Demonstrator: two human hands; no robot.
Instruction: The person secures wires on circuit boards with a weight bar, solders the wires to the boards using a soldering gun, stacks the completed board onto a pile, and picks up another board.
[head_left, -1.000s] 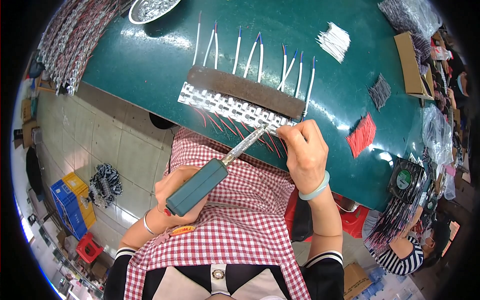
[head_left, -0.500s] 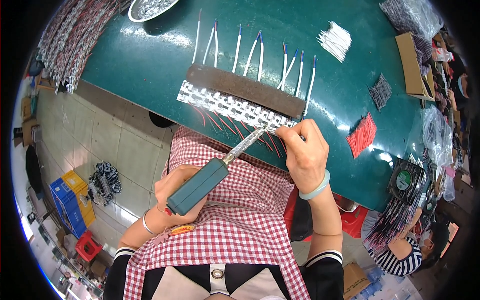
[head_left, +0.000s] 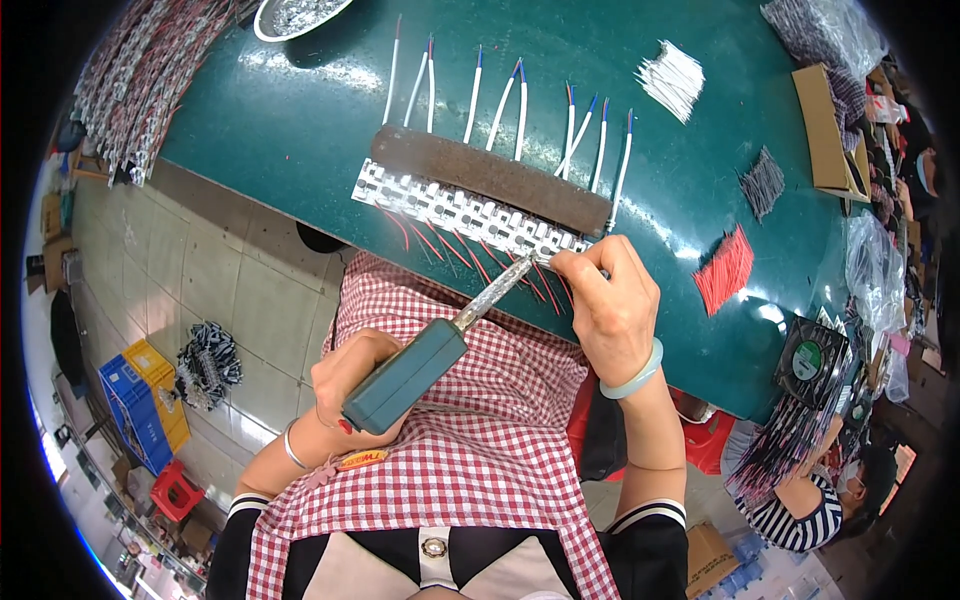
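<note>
My left hand (head_left: 348,378) is wrapped round the green handle of a soldering iron (head_left: 408,375). Its metal tip reaches up to the front edge of a row of small white circuit boards (head_left: 450,212), towards the right part. Close beside the tip, my right hand (head_left: 615,310) is closed in a pinch at the right end of the row; whatever lies between its fingertips is hidden. Thin red and dark wires (head_left: 470,255) stick out from the front of the boards. A rusty brown bar (head_left: 490,180) lies along their back, with several white cables (head_left: 522,120) extending beyond it.
On the green table (head_left: 300,130) are piles of white (head_left: 670,80), grey (head_left: 762,183) and red wires (head_left: 723,270). A metal bowl (head_left: 262,22) stands at the far left, near bundled strips (head_left: 140,90). A co-worker in a striped top (head_left: 800,515) sits at right.
The soldering iron's handle and my left hand have shifted slightly to the right, while the tip stays at about the same spot on the boards. My right hand has hardly moved.
</note>
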